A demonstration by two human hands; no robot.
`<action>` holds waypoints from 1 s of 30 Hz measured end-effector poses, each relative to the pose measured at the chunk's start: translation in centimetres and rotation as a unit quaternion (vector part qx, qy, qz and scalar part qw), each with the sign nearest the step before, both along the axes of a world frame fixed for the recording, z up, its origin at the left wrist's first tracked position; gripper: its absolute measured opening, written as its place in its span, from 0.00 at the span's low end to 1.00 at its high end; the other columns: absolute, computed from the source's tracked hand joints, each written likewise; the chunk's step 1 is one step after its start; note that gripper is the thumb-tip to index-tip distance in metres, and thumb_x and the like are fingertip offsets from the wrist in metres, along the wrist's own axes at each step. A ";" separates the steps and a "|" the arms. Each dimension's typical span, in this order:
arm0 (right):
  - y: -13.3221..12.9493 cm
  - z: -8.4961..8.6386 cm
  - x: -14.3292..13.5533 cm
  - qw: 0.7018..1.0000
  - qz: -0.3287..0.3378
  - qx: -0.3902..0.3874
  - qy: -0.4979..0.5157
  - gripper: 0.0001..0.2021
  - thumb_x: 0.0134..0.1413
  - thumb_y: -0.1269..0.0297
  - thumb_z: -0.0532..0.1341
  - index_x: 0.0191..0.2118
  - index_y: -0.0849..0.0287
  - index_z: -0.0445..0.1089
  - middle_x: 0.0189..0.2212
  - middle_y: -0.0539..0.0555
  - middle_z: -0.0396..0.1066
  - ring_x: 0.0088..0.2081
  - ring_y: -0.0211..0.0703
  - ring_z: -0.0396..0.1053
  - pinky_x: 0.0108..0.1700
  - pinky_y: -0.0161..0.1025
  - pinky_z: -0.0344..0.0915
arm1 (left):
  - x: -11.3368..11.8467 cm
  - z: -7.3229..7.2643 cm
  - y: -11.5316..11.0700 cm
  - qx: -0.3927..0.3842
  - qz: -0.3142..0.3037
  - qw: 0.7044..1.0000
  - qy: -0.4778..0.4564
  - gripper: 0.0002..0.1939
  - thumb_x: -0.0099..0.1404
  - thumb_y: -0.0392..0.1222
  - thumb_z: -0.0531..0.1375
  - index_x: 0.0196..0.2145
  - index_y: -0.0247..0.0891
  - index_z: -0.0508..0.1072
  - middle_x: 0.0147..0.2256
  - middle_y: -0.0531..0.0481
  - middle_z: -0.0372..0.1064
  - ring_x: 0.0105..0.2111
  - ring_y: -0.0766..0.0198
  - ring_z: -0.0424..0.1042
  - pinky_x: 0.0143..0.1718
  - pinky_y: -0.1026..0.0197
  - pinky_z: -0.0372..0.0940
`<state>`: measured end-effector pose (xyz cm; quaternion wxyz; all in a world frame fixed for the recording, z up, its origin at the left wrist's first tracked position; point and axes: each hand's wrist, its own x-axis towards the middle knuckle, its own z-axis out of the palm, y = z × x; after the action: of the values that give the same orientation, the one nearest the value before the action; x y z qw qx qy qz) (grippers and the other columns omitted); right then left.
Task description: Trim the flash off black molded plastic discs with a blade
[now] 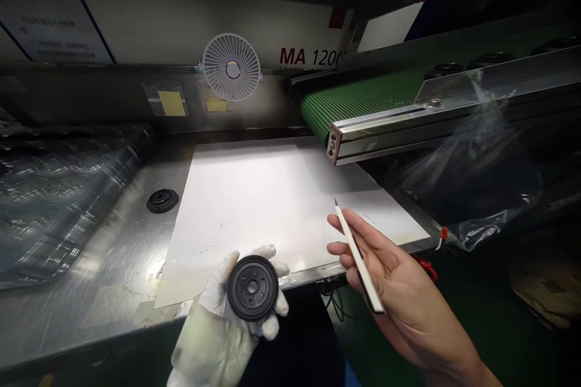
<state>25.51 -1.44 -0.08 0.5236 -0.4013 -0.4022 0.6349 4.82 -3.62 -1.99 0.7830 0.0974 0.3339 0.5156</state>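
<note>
My left hand, in a white glove, holds a round black rubber disc flat in its palm at the near edge of the steel bench. My bare right hand lies palm up to the right of it and grips a thin white pen-like tool, its dark tip pointing up and away over a white sheet. A second black disc lies on the steel top to the left of the sheet.
A green conveyor belt with an aluminium side rail runs in from the right and carries more black discs. Clear plastic bags lie at left and right. A small white fan stands against the back wall.
</note>
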 end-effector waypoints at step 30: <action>-2.3 -1.2 -6.2 0.991 0.077 -0.032 -0.109 0.09 0.55 0.59 0.65 0.34 0.61 0.71 0.26 0.52 0.74 0.28 0.39 0.71 0.32 0.32 0.70 | 1.6 0.2 -1.0 -0.060 0.203 0.966 0.152 0.15 0.58 0.50 0.61 0.31 0.33 0.76 0.25 0.49 0.73 0.20 0.65 0.70 0.19 0.67 0.65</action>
<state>19.32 -3.75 -1.23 0.4131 -0.4525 -0.4663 0.6381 6.46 -4.65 -1.83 0.6066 0.0579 0.4918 0.6220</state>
